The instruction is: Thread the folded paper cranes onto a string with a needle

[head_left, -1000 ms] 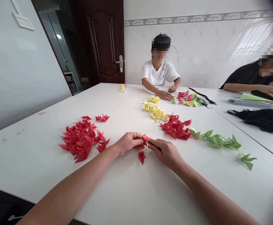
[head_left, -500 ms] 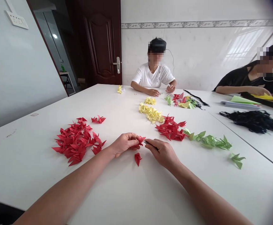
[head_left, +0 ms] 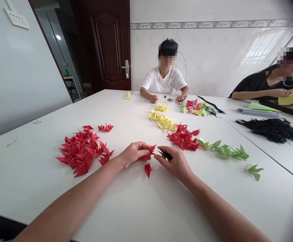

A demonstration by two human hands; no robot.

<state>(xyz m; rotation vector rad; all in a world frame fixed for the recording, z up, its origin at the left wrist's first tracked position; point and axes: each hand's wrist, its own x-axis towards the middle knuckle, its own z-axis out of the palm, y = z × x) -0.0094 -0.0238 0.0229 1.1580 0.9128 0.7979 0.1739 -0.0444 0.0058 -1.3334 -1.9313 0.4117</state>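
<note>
Between the thumb and fingers of my left hand (head_left: 134, 155) is a red paper crane (head_left: 151, 150), its pointed tips sticking out to the right. My right hand (head_left: 178, 162) is closed around dark tweezers (head_left: 164, 154), whose tips point left toward the crane with a small gap. Just below my left hand a single red paper crane (head_left: 148, 170) lies on the white table (head_left: 126, 208). A large heap of red paper cranes (head_left: 79, 151) lies left of my left hand. Beyond my right hand is another red group (head_left: 184, 137).
Yellow paper cranes (head_left: 163, 121) and green ones (head_left: 227, 151) continue the row. Black cords (head_left: 272, 129) lie at the right. Across the table sits a person in a white shirt (head_left: 164, 80); at the far right, another in black holds yellow paper (head_left: 292, 96).
My right thumb and forefinger have spread apart, and the tweezers have drawn back slightly from the crane. The person in black has lifted the yellow paper; the person opposite has moved their hands apart.
</note>
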